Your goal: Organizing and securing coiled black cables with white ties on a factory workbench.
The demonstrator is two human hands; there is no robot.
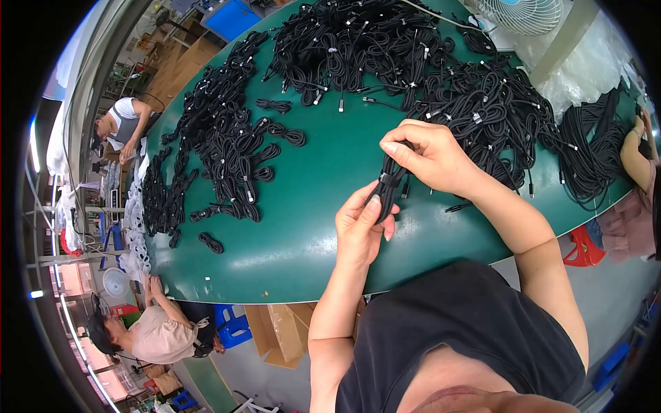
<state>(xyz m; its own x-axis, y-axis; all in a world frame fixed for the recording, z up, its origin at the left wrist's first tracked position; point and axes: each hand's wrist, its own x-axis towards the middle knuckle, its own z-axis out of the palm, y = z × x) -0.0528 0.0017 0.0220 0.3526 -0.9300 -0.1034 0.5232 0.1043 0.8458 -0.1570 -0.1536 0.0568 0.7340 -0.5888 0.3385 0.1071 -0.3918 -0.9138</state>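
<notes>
Between my two hands I hold a folded bundle of black cable [387,180] with a dark strap round its middle. My left hand [363,224] grips the lower loops, thumb on top. My right hand [432,155] is closed round the upper end, with thumb and fingers pinched together. A loose cable plug [405,190] hangs beside the bundle. Just past my right hand lies a big tangled heap of black cables [475,103] with silver plugs. Both hands are above the green table [303,227].
Bundled cables [234,158] cover the table's left part, with a single bundle [211,242] near the front. A thick coil of cable [592,148] lies at the right edge. People sit at the left and right sides. A cardboard box [279,330] stands below the front edge; a fan [527,14] is at the back.
</notes>
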